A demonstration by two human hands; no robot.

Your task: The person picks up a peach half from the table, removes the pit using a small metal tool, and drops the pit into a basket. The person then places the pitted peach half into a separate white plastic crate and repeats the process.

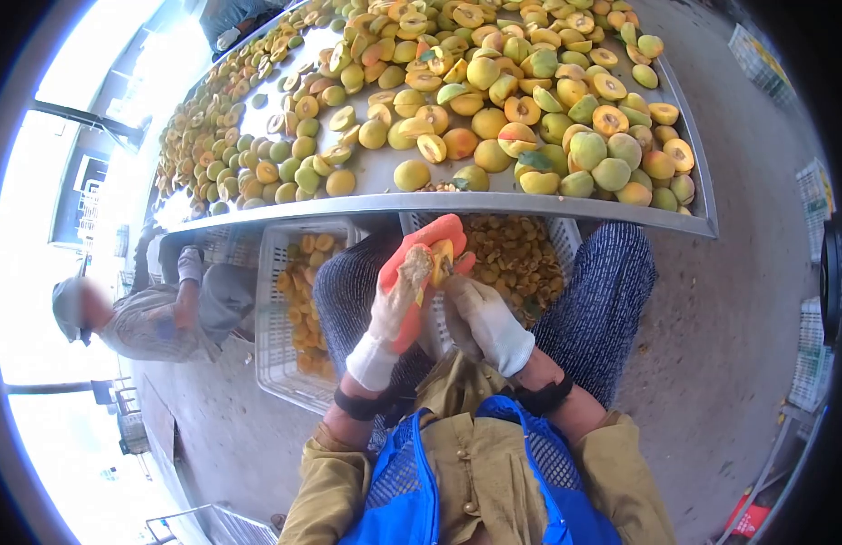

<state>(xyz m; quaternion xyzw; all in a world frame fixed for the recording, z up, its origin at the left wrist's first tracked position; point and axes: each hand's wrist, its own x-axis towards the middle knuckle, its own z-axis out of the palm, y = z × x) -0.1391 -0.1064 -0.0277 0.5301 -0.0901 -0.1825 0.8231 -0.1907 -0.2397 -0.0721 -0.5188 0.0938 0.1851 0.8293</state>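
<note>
My left hand [400, 295], in a white glove with an orange coated palm, is closed around a cut yellow peach [442, 263]. Its orange flesh faces my right hand [486, 318], which wears a stained white glove. The right fingers are bent together against the fruit's edge; a small dark tip shows there, but I cannot make out what they grip. Both hands are above my lap, over a white crate [566, 238] of peach pieces [516, 259] between my knees.
A metal table [439, 207] heaped with whole and halved peaches [521, 111] stands ahead. Left of my knees is another white crate [268, 318] holding peach halves [305, 313]. A person in a cap [153, 322] sits farther left. More crates [813, 195] stand at the right.
</note>
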